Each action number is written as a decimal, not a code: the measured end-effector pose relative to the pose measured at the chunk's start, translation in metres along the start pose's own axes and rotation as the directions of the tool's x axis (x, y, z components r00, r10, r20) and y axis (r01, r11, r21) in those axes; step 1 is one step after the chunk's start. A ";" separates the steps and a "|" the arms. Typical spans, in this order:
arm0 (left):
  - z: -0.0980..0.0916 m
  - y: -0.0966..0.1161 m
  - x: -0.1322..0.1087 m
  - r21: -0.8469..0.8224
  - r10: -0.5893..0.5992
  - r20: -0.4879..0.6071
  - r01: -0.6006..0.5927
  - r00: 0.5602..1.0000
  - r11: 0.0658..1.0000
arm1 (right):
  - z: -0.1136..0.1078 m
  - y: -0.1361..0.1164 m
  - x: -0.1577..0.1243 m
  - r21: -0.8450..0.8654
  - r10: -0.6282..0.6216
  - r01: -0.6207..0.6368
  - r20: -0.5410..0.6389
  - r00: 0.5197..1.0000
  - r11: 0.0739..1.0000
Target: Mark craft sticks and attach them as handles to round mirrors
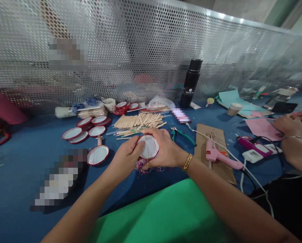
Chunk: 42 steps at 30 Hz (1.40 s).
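Between my hands is a round white disc with a red rim (150, 147), its pale face tilted up at me. My left hand (127, 153) grips its left edge, with the thumb lying on the face. Around the top and right edge curl the fingers of my right hand (167, 148), which wears a gold bracelet (187, 162) at the wrist. Just below the disc lies a tangle of multicoloured thread (143, 168); whether it touches the disc I cannot tell. Behind my hands are wooden craft sticks (138, 120) in a loose pile.
More red-rimmed discs (97, 155) lie at left. Teal-handled pliers (183, 135), a pink glue gun (221, 157) on cardboard (199, 135) and a white cable (257, 182) are at right. A black bottle (190, 84) stands near the perforated metal screen (151, 50). Another person's hands (291, 125) hold pink paper.
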<state>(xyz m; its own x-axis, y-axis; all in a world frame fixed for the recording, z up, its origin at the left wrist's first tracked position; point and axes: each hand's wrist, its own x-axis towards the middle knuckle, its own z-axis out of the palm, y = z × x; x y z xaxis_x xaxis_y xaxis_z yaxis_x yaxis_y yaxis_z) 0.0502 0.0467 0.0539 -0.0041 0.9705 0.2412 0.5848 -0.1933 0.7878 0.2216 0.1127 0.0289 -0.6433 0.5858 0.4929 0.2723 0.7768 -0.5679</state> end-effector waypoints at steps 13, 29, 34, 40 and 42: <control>0.002 0.003 -0.003 -0.117 -0.026 -0.008 0.025 1.000 0.993 | -0.002 0.003 0.001 0.130 -0.020 0.027 -0.052 0.998 0.991; -0.002 0.015 -0.006 -0.260 -0.028 0.043 0.038 0.999 0.965 | 0.004 0.009 0.000 0.330 -0.114 0.146 -0.112 0.987 0.933; 0.000 0.013 -0.006 -0.276 -0.026 0.038 0.035 0.999 0.961 | 0.005 0.009 0.000 0.351 -0.119 0.149 -0.106 0.987 0.924; 0.001 0.010 -0.007 -0.279 -0.027 0.030 0.034 0.999 0.960 | 0.004 0.008 -0.001 0.356 -0.083 0.101 -0.067 0.994 0.929; 0.002 0.010 -0.007 -0.285 -0.033 0.030 0.041 0.999 0.958 | 0.005 0.009 -0.001 0.371 -0.078 0.097 -0.065 0.995 0.924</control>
<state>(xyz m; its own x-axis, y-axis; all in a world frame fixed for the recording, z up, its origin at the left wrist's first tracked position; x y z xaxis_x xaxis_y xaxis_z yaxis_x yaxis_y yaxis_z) 0.0578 0.0382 0.0592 0.0010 0.9803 0.1975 0.3290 -0.1868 0.9257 0.2209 0.1179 0.0200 -0.6146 0.5371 0.5777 -0.0764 0.6884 -0.7213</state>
